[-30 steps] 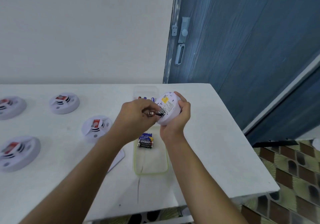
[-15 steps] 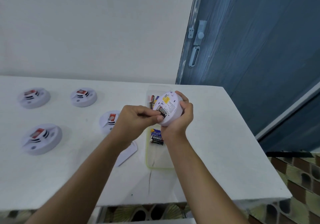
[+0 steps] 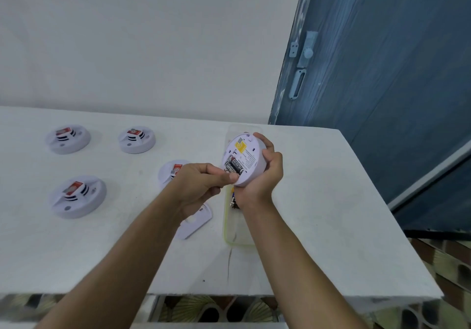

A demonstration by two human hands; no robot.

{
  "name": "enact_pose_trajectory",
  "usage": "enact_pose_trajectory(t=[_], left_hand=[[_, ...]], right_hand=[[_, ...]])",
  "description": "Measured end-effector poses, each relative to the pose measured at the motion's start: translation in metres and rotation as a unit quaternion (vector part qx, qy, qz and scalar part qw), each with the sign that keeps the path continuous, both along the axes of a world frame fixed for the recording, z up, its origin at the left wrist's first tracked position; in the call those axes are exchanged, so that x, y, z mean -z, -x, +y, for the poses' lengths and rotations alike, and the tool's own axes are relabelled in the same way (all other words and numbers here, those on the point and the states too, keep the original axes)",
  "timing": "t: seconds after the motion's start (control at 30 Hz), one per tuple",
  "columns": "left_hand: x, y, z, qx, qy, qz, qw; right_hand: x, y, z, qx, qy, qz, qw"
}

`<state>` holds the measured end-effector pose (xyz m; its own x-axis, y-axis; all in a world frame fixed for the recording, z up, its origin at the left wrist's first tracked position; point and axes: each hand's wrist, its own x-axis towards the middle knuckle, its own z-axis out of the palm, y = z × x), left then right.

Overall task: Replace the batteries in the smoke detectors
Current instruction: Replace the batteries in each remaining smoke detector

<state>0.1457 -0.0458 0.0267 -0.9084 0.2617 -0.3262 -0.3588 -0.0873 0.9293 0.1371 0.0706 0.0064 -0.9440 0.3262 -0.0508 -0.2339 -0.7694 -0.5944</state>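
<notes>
My right hand [image 3: 265, 176] grips a white smoke detector [image 3: 251, 155] above the table, its back with a yellow label turned toward me. Two black batteries [image 3: 234, 166] lie in its open compartment. My left hand [image 3: 198, 183] has its fingers curled, with the thumb tip pressing on the lower end of the batteries. Below the hands lies a clear tray [image 3: 230, 229] with loose batteries [image 3: 233, 201], mostly hidden by my right wrist. A flat white cover plate [image 3: 196, 223] lies on the table under my left forearm.
Three more smoke detectors [image 3: 68, 139] [image 3: 136, 137] [image 3: 77, 196] sit face up on the left of the white table [image 3: 318, 214], and another [image 3: 170, 172] is half hidden behind my left hand. A blue door [image 3: 382, 74] stands at the right. The table's front edge is close.
The battery pinched in my left hand has gone into the compartment, and the thumb now presses its end. The camera view has shifted, showing more of the table's left side.
</notes>
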Motion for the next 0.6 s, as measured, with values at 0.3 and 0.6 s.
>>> enact_pose_trajectory(t=[0.3,0.6], left_hand=[[0.011,-0.001,-0.012,-0.004,0.019,0.019,1.0],[0.033,-0.001,-0.055,0.067,0.438,0.173,0.879]], right_hand=[[0.006,-0.002,-0.008,-0.023,0.005,-0.009,1.0],[0.026,0.003,-0.008,-0.008,0.044,-0.042,0.998]])
